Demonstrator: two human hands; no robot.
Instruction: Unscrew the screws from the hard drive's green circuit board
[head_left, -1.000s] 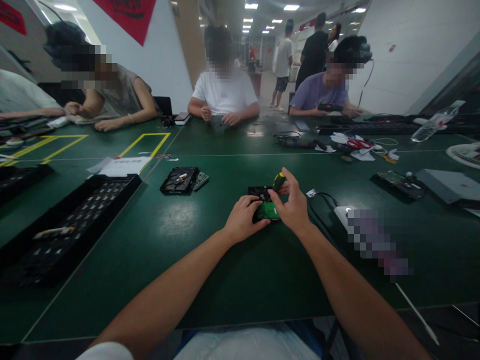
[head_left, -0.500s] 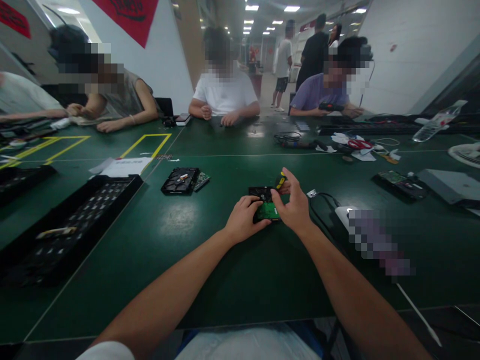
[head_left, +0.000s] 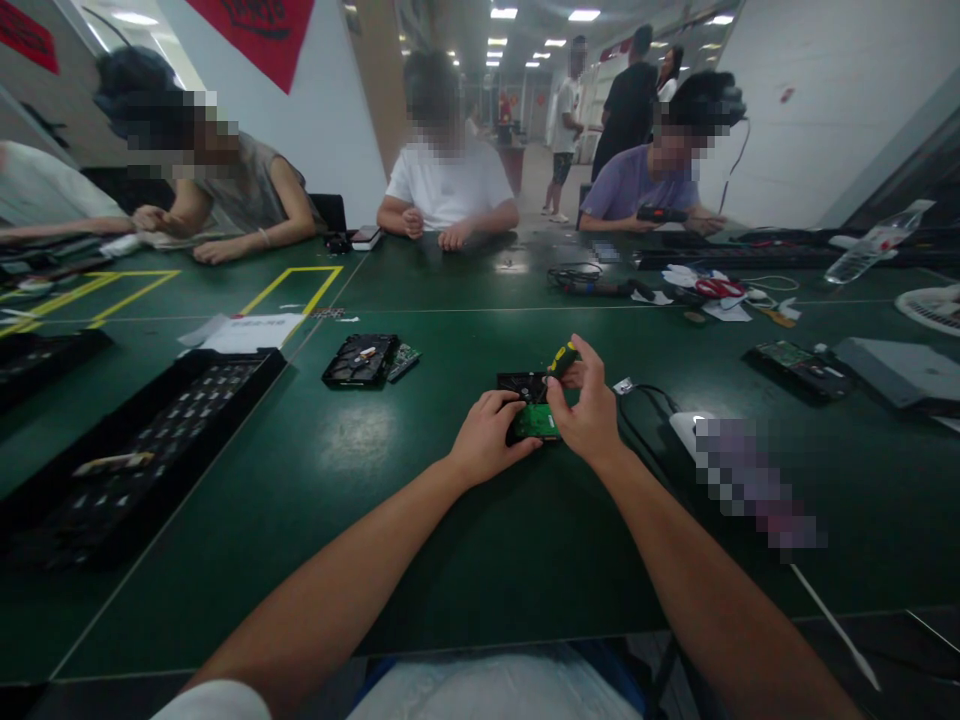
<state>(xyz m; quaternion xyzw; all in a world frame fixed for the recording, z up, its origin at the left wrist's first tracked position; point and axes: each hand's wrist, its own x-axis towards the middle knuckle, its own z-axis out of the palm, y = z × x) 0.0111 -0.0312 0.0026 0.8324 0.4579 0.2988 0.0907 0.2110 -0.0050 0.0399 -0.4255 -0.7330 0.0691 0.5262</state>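
Note:
A hard drive (head_left: 535, 422) lies on the green table in front of me, its green circuit board facing up beside a black section. My left hand (head_left: 486, 440) grips its left side, fingers along the top and thumb at the near edge. Between the fingers of my right hand (head_left: 586, 408) is a small screwdriver with a yellow and black handle (head_left: 562, 358), held at a tilt above the drive's right part. The fingers hide the screwdriver's tip, so I cannot tell whether it touches a screw.
Left of the drive lie another black drive (head_left: 361, 360) and a loose circuit board (head_left: 403, 362). A long black tray (head_left: 279, 362) stands farther left. At right are a cable (head_left: 652, 392), another drive (head_left: 799, 370), a grey box (head_left: 900, 372) and a bottle (head_left: 879, 242). Several people sit opposite.
The screwdriver's handle has tilted farther over to the right, and my right fingers have shifted slightly with it. My left hand and the hard drive have stayed in place.

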